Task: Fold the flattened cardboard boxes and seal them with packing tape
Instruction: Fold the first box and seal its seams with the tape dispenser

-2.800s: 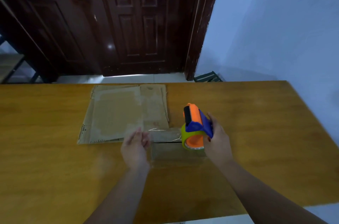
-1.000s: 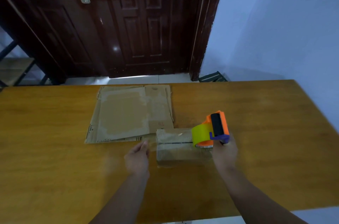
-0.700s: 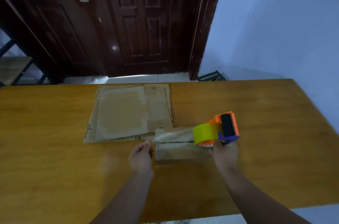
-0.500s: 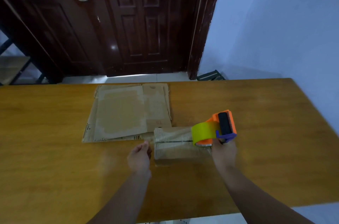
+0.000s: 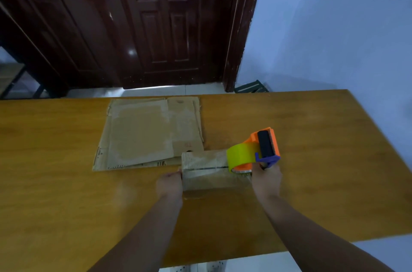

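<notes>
- Our left hand [image 5: 169,184] curls its fingers round the left end of the small box [image 5: 214,182], gripping it.
- Our right hand [image 5: 266,179] grips the handle of the tape dispenser [image 5: 256,151] (orange frame, yellow-green roll), which rests on the box's right end.
- The box stands on the wooden table [image 5: 323,171], clear tape [image 5: 206,159] along its top.
- Just beyond, meeting the box's far left corner, lies the flattened cardboard [image 5: 147,133].
- Farthest, we see a dark door [image 5: 156,26].
</notes>
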